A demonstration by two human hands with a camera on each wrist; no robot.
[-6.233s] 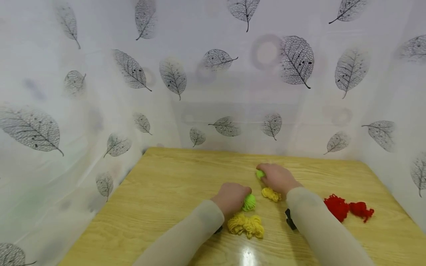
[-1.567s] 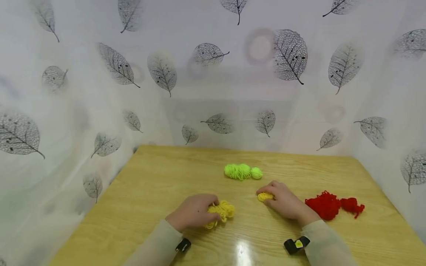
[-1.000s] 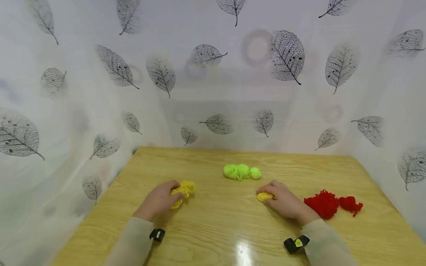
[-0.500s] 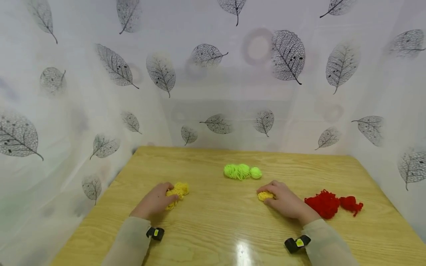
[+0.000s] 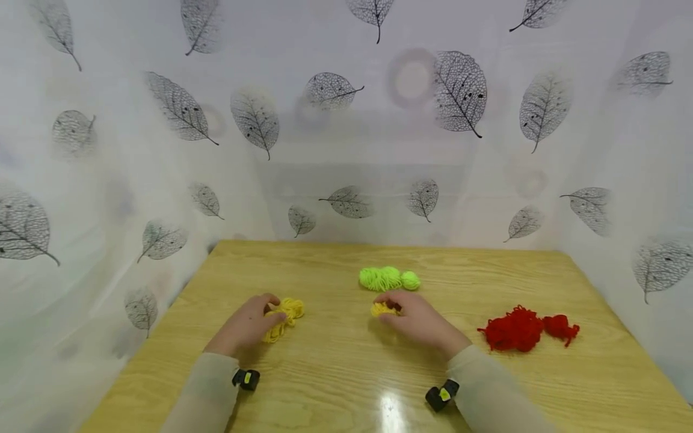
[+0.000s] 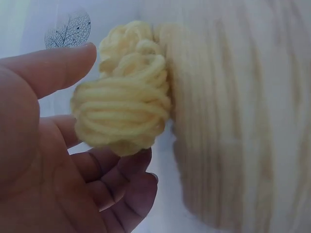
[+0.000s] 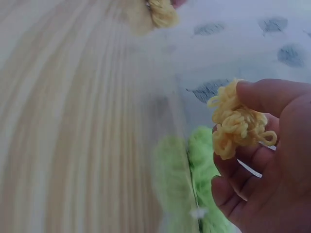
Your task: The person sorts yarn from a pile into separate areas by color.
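Note:
A larger bundle of yellow yarn point(image 5: 291, 310) lies on the left part of the table, wound across its middle. My left hand point(image 5: 246, 325) is beside it with thumb and fingers spread; in the left wrist view a gap shows between the thumb and the yarn bundle point(image 6: 121, 111), while the fingers lie close behind it. Near the table's middle, my right hand point(image 5: 419, 319) pinches a smaller yellow yarn bundle point(image 5: 382, 309) between thumb and fingers. This small bundle point(image 7: 238, 121) is held off the wood in the right wrist view, its loops sticking out.
Bright green yarn point(image 5: 381, 279), a long bundle with a small ball point(image 5: 410, 280) at its right end, lies behind my right hand. Red yarn point(image 5: 513, 329) with a smaller red piece point(image 5: 560, 328) lies at the right. A leaf-print curtain point(image 5: 346, 144) surrounds the wooden table point(image 5: 325, 385).
The green yarn pieces were put together at the back. My left hand carried the larger yellow bundle left, then loosened from it. My right hand has just moved left with the small yellow bundle.

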